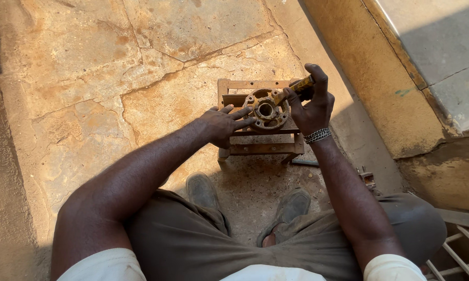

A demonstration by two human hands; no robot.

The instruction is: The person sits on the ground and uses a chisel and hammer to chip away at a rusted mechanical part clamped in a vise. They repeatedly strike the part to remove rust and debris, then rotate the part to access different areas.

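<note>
Head view, looking down at a seated person's lap and a cracked stone floor [88, 78]. Just beyond the feet stands a small rusty metal stand [260, 143], and on its top lies a round rusty metal part [266, 110] with a hole in its middle and smaller holes around its rim.

The left hand [221, 125] rests at the left edge of the round part, fingers stretched out almost flat and a little spread, their tips touching its rim; it presses against the part and grips nothing.

The right hand [312, 104] is at the right and far side of the part, fingers curled tightly around the yellow handle of a tool [297, 87]. The tool's working end reaches down-left onto the far right rim of the round part; what kind of tip it has cannot be told. A metal chain bracelet [317, 135] sits on the right wrist.

Two dusty shoes [203, 190] lie near the stand. At the far right runs a raised concrete ledge [370, 67], and white metal bars [458, 250] show at the near right corner.
</note>
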